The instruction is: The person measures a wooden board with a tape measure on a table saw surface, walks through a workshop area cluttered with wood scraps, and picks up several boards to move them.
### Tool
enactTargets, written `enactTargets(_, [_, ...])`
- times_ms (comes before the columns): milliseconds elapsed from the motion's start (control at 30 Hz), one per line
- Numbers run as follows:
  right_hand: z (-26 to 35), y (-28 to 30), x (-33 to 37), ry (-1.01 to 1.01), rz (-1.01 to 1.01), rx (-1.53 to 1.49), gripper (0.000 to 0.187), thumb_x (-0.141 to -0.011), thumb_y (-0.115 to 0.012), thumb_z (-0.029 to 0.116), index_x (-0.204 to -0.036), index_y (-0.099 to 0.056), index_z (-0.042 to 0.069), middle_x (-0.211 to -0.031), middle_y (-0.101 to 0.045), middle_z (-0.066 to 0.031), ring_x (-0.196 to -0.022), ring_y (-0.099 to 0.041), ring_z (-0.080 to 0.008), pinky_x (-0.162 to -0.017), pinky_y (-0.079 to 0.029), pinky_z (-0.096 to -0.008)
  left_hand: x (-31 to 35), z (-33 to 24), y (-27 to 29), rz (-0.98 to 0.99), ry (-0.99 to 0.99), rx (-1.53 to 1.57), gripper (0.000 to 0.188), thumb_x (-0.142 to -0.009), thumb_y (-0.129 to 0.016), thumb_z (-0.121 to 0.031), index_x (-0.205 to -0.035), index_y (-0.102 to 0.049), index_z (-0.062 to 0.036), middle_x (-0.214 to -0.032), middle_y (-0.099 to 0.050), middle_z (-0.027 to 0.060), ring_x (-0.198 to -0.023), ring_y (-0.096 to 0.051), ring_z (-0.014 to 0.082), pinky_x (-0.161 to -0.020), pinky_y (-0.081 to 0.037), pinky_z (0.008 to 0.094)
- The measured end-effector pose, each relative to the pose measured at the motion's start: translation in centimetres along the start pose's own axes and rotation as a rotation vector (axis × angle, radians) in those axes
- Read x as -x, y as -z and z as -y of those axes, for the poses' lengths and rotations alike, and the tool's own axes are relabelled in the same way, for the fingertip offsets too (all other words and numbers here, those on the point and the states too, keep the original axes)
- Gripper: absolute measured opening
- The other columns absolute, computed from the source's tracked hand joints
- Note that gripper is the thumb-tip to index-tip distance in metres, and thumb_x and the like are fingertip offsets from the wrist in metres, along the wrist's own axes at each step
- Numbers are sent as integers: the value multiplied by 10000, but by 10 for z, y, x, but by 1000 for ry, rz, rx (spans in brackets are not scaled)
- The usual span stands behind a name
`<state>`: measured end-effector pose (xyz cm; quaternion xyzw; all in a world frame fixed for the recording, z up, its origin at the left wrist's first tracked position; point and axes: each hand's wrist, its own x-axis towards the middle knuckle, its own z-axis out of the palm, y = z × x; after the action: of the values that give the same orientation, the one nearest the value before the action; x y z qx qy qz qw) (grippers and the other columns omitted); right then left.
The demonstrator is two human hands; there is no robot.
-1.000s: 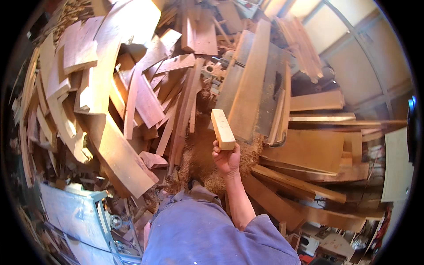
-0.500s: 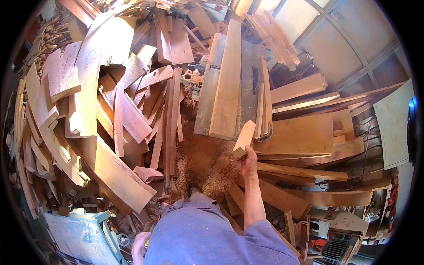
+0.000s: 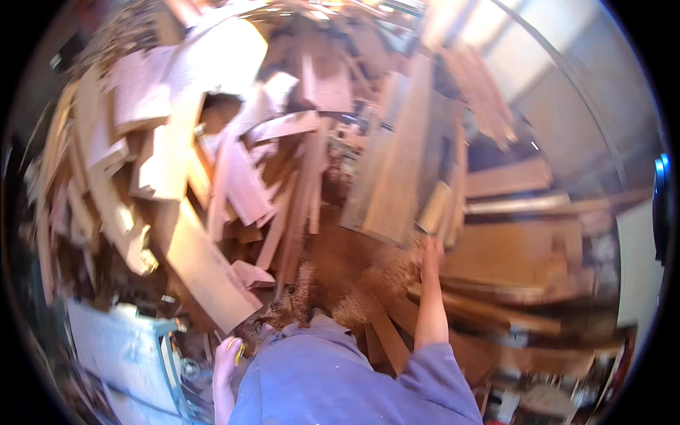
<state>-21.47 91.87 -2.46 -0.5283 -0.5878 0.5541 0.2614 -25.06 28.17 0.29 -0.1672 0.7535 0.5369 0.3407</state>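
A short wooden block (image 3: 434,207) lies along the near right part of the machine table (image 3: 361,191), beside a long board (image 3: 400,152). My right hand (image 3: 431,251) reaches forward to the block's near end. Motion smears its fingers, so I cannot tell whether they still grip the block or only touch it. Down at my left side, my left hand (image 3: 227,351) is closed around a small yellow thing (image 3: 241,348). Most of that thing is hidden in the hand, and its kind does not show.
Piled boards (image 3: 205,273) and offcuts crowd the left. Sawdust (image 3: 354,301) covers the floor before my feet. Wide planks (image 3: 510,251) are stacked on the right. A pale blue, box-like stand (image 3: 117,354) occupies the lower left.
My right hand has lowered the wooden block from above the table's near edge onto the tabletop. My left hand has come further into view with the yellow thing. The whole view has shifted and blurred.
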Motion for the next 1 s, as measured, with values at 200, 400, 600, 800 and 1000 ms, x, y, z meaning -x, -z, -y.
enactTargets(200, [-135,-48,138,-501,481,-211,81,-845,-575,117,-864,-564,39,-654,-532,-50,-500,-475,-169,-415,-386,-305,-10,-54,-35,63,-206,-53,390,-895,-606,-365,-959,-617,19,-837,-608,56,-801,-536,120,-708,-440,288])
enactTargets(400, [-61,-148,254,-367,1124,259,389,-853,-661,173,-1175,-568,-25,-875,-643,-83,-665,-582,-123,-619,-500,-269,-10,-70,-50,81,-229,254,452,-922,-569,-446,-1070,-607,-21,-825,-581,16,-779,-515,77,-659,-438,239])
enactTargets(600, [-1,-196,327,125,1478,405,735,-784,-734,184,-1393,-376,-19,-1311,-506,-162,-1193,-493,-226,-1015,-389,-341,-19,-77,-62,191,-110,497,437,-979,-466,-424,-1206,-541,-58,-907,-570,-13,-783,-524,85,-648,-457,236])
enactTargets(800, [11,-205,358,545,1446,581,727,-771,-746,282,-1347,-428,-27,-1283,-538,-201,-1190,-522,-251,-994,-414,-346,-26,-63,-62,317,-24,771,337,-1000,-425,-401,-1146,-513,-111,-892,-550,-14,-774,-547,96,-679,-479,259])
enactTargets(1000, [12,-194,353,376,1365,620,619,-818,-668,292,-1310,-480,-32,-1222,-588,-200,-1125,-567,-243,-949,-446,-338,-18,-64,-63,443,49,841,342,-995,-440,-382,-1179,-506,-101,-948,-603,18,-782,-618,131,-670,-541,309])
